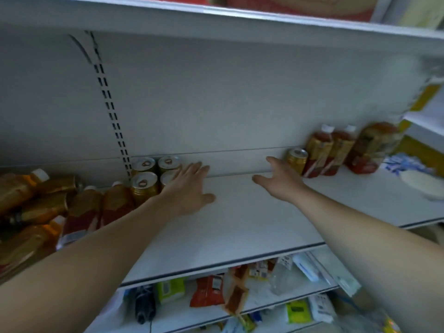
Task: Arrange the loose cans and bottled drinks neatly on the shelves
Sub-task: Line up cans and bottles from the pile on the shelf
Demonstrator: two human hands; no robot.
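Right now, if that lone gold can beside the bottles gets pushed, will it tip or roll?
The lone gold can stands upright on the flat shelf, so it would likely slide, not roll. Its tab looks unopened: probably full, steady.

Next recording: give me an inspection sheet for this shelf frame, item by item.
Surface: white shelf, middle bare.
Job's things: four gold cans blocked together at the back left; single can beside upright bottles on the right; heaped bottles lying at far left.
Clutter: blurred white and blue packaging at the shelf's right end.
Grippers: left hand open beside the four gold cans; right hand open, fingers near the single can, holding nothing.
Cables: nothing seen.
Surroundings: slotted upright on the back panel; mixed packets on lower shelves.
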